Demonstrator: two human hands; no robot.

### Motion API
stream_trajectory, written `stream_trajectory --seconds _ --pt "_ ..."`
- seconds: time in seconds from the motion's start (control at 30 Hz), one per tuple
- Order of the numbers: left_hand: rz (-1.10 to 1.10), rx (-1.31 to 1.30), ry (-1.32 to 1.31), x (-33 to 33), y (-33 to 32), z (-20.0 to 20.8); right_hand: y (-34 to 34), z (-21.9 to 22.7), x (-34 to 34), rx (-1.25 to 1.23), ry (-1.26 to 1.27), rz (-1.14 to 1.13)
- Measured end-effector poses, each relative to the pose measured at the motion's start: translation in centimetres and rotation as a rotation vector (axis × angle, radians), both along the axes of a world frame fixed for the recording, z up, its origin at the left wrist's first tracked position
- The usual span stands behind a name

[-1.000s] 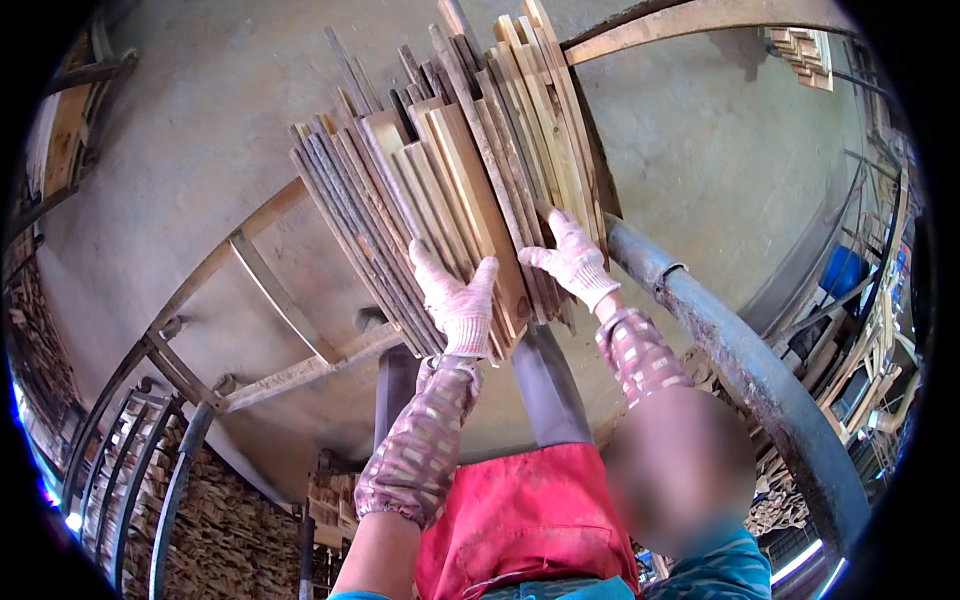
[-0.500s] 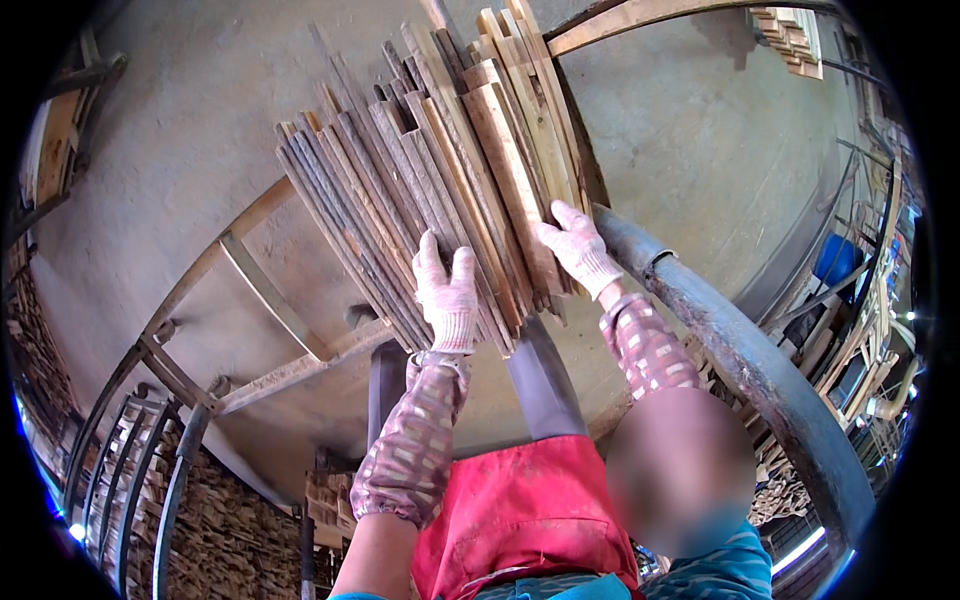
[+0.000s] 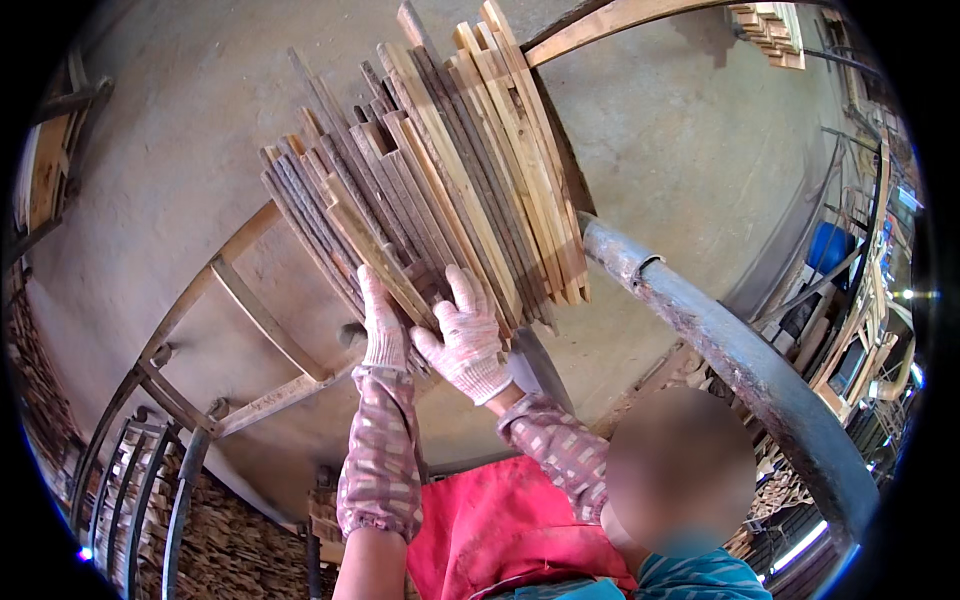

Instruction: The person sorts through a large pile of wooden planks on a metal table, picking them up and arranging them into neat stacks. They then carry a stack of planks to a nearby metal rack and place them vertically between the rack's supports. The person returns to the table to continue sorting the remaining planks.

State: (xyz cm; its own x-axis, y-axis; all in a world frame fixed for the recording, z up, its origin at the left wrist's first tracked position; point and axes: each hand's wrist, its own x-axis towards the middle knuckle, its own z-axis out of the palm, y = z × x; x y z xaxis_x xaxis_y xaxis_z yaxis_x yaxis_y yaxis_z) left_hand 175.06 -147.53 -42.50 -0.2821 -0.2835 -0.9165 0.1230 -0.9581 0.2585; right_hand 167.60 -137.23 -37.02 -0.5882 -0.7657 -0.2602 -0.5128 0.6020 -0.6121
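A broad bundle of long, narrow wooden strips (image 3: 455, 190) lies before me, dark and bark-edged on the left, paler on the right. One light-brown strip (image 3: 372, 245) slants above the others, its near end between my hands. My gloved left hand (image 3: 383, 322) grips along its left side, fingers pointing away from me; its thumb is hidden. From the right, my gloved right hand (image 3: 466, 338) closes about the same end with thumb and forefinger, its other fingers resting against neighbouring strips.
A thick, worn metal pipe (image 3: 720, 340) curves along the right. To the left is a metal frame (image 3: 262, 308) with crossbars. Wood pieces (image 3: 230, 530) are heaped at lower left, and a stack of pale boards (image 3: 775, 35) stands at far right. A blue object (image 3: 830, 247) sits at the right.
My right hand has moved left from the pale strips to beside my left hand. A wide pale board there is gone from its place, and a strip now slants between my hands.
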Motion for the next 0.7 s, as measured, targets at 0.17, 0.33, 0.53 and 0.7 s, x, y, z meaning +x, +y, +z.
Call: stream_trajectory --seconds 0.17,0.33,0.53,0.7 --pt "0.020 -0.061 -0.287 -0.3 0.1 -4.9 0.5 -2.9 -3.6 -0.035 0.109 -0.204" --pt "-0.026 0.045 -0.264 -1.9 0.4 -5.1 -0.8 -4.4 -5.7 0.198 -0.130 -0.268" --pt "-0.471 0.097 -0.231 -2.7 -1.8 -4.9 -1.2 -3.2 -7.0 0.397 -0.150 -0.153" --pt "-1.173 -0.526 -0.607 -3.4 -5.4 -2.7 -1.7 -3.2 -5.6 0.361 -0.082 -0.150"
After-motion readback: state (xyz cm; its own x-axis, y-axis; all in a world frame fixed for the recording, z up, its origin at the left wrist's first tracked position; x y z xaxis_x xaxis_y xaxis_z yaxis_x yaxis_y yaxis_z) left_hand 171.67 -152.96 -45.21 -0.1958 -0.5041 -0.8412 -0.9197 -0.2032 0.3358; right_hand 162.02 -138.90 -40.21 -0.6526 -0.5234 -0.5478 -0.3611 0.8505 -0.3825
